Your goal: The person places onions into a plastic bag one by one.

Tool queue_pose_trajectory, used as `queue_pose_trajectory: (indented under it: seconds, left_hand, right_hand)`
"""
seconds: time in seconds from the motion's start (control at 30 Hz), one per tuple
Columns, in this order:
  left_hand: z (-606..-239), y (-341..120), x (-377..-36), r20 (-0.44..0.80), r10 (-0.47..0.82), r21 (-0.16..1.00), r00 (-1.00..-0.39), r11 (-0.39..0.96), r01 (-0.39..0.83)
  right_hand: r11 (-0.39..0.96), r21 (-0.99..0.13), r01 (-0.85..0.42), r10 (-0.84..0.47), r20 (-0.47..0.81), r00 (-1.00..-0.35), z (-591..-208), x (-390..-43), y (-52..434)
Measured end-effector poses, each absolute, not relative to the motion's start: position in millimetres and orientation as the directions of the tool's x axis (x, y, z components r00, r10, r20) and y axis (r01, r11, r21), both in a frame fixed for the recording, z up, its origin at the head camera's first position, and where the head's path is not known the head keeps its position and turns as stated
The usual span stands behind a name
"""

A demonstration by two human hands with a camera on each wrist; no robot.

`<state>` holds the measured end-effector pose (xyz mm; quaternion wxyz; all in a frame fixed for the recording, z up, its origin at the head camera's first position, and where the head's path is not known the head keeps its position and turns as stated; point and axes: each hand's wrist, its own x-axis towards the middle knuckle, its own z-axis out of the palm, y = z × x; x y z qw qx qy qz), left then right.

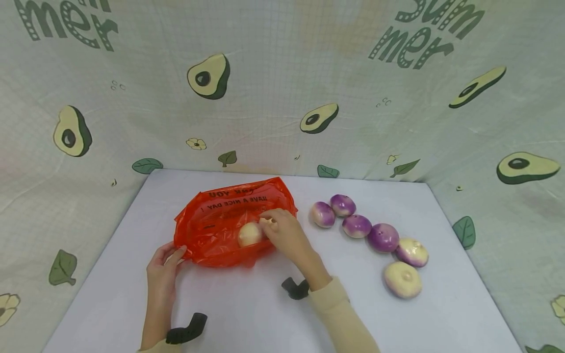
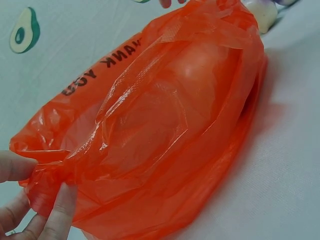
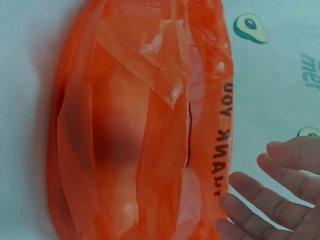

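Turnips point(image 1: 383, 237) beside bag point(image 1: 220, 220) show only overhead

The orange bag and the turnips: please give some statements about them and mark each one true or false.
1. The left hand pinches an edge of the orange bag. True.
2. Six turnips lie on the table outside the bag. True.
3. The bag is blue. False: it is orange with black letters.
4. The right hand rests on the loose turnips. False: it is at the bag, beside a pale turnip there.
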<state>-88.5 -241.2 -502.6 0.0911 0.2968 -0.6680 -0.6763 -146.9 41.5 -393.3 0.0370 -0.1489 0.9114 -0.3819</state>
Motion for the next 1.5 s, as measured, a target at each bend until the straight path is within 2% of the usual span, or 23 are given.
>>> queue_pose_trajectory:
  seconds: [0.23,0.53,0.63,0.87,0.97,1.3,1.5]
  left_hand:
    - [-460.3,-221.3,-77.9,-0.280,-0.521,0.955,-0.806,-0.064,-0.290]
    - [-483.2,-232.7,-82.8,-0.232,-0.498,0.971,-0.836,-0.067,-0.230]
    - [-491.8,-237.0,-85.6,-0.253,-0.501,0.967,-0.828,-0.106,-0.231]
    - [-461.1,-221.6,-80.3,-0.278,-0.519,0.953,-0.808,-0.047,-0.298]
    - [-455.7,-218.8,-79.0,-0.289,-0.525,0.952,-0.800,-0.067,-0.300]
    - [-450.3,-218.3,-79.9,-0.350,-0.520,0.924,-0.779,-0.053,-0.380]
    - [-453.8,-219.8,-77.7,-0.323,-0.521,0.933,-0.790,-0.037,-0.357]
  right_hand:
    - [0.614,-0.748,-0.253,-0.251,0.119,-0.961,-391.8,-139.3,56.1]
    - [0.578,-0.764,-0.288,-0.193,0.215,-0.957,-393.1,-130.1,73.8]
    - [0.561,-0.776,-0.286,-0.166,0.233,-0.958,-393.6,-126.2,81.1]
    - [0.538,-0.782,-0.315,-0.121,0.298,-0.947,-396.4,-117.6,98.0]
    - [0.544,-0.773,-0.326,-0.095,0.329,-0.939,-399.6,-113.3,103.8]
    - [0.568,-0.745,-0.350,-0.025,0.409,-0.912,-410.8,-98.3,123.6]
    - [0.561,-0.762,-0.323,0.027,0.406,-0.913,-418.3,-91.1,137.2]
